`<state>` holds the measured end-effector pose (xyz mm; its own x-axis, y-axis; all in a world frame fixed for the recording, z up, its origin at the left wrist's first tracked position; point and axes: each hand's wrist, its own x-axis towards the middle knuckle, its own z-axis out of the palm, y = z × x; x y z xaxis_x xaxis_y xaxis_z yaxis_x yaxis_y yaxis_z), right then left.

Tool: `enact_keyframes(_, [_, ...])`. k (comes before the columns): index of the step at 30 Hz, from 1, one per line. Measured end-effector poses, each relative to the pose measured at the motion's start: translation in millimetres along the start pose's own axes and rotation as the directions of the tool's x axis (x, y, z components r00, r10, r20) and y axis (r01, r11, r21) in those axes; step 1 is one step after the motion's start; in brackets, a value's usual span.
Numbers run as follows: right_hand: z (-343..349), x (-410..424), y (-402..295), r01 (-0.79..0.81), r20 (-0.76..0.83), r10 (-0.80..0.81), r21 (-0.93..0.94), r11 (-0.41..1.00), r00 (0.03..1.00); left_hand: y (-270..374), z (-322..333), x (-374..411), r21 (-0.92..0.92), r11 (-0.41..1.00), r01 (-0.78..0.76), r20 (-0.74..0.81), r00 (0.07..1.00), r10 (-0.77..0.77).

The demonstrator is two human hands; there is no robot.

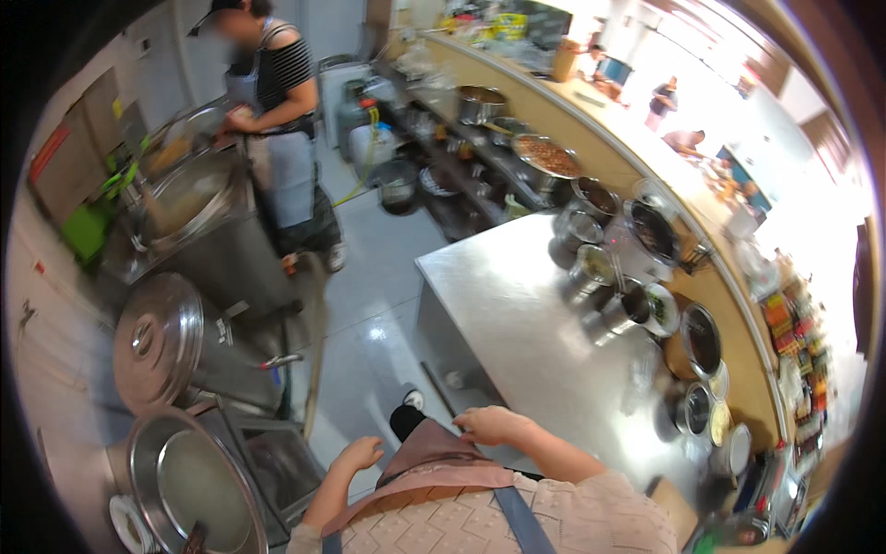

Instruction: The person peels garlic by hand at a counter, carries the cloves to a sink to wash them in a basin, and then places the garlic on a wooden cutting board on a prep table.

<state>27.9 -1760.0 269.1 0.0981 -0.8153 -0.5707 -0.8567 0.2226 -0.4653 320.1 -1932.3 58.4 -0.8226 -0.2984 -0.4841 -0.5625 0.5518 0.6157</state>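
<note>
My left hand hangs in the air at my left side, fingers loosely curled, with nothing visible in it. Between it and the wall side stand a large steel pot of cloudy liquid and a dark metal stand. My right hand is bent in front of my apron. It looks to be without any object and is nearest the front edge of a stainless steel worktable. Whether its fingertips touch that edge I cannot tell.
Several pots and bowls, among them a steel pot, line the table's far side. A big lidded stockpot stands at left. Beyond it a person in an apron works beside a large vat. Tiled floor runs between.
</note>
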Motion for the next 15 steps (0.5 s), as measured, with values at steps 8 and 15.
enact_keyframes(8, [-102.7, 130.6, 42.3, 0.038, -0.054, -0.04, -0.046, 0.998, 0.998, -20.5, -124.6, 46.5, -0.095, 0.981, 0.171, 0.006, 0.985, -0.171])
enact_keyframes(15, [-182.4, 226.4, 49.6, 0.211, -0.088, -0.22, -0.103, 0.972, 0.972, -112.9, -188.0, 130.2, -0.403, 0.808, 0.43, 0.042, 0.891, -0.453])
